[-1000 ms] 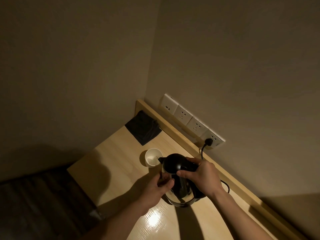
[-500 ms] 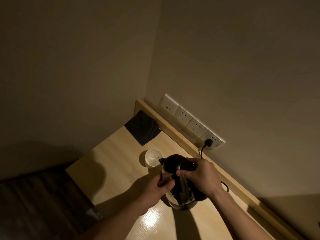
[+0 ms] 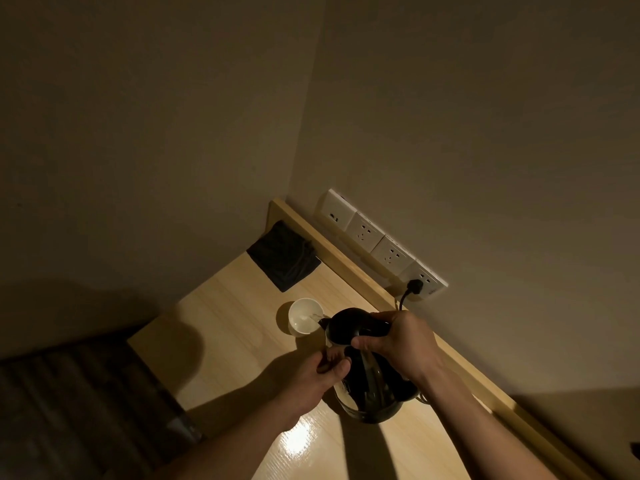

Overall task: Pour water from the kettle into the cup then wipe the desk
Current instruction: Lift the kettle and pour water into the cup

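Note:
A dark kettle with a black lid is lifted off the light wooden desk and tipped toward a small white cup. Its spout sits at the cup's right rim. My right hand grips the kettle's handle from above. My left hand holds the kettle's left side, fingers curled against its body. A dark folded cloth lies at the desk's far corner, beyond the cup.
A row of white wall sockets runs above the desk's raised back edge; a black plug and cord hang from the nearest one. Walls close the desk in at the back and left. Dark floor lies past the desk's left edge.
The kettle has tilted further forward and its spout has come up to the cup's rim. Both hands moved with it.

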A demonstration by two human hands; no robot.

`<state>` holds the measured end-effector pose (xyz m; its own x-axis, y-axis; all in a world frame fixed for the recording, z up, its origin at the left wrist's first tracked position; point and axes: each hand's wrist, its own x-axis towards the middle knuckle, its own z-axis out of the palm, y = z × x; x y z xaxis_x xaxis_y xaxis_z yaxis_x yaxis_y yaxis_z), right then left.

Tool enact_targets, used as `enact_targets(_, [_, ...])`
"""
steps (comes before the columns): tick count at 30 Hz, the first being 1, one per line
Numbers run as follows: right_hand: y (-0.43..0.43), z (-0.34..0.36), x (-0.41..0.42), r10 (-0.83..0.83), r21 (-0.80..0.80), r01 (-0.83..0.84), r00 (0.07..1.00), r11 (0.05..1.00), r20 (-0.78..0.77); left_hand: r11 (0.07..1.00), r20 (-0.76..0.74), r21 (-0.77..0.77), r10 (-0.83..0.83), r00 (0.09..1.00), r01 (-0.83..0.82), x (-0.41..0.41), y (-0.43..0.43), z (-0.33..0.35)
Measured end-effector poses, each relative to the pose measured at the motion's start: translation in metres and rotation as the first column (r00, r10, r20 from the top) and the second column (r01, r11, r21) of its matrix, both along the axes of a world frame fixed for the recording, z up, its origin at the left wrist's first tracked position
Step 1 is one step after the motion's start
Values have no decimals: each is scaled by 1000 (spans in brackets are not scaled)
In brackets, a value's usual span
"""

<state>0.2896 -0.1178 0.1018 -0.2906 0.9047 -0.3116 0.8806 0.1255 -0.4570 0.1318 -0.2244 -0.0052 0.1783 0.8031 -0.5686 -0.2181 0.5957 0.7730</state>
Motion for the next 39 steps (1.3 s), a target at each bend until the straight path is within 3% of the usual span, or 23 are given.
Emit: enact_targets(39, [9,16,-21,63,16,-65,992,998,113,998,95,-42,51,994,-48,3,-2,-1])
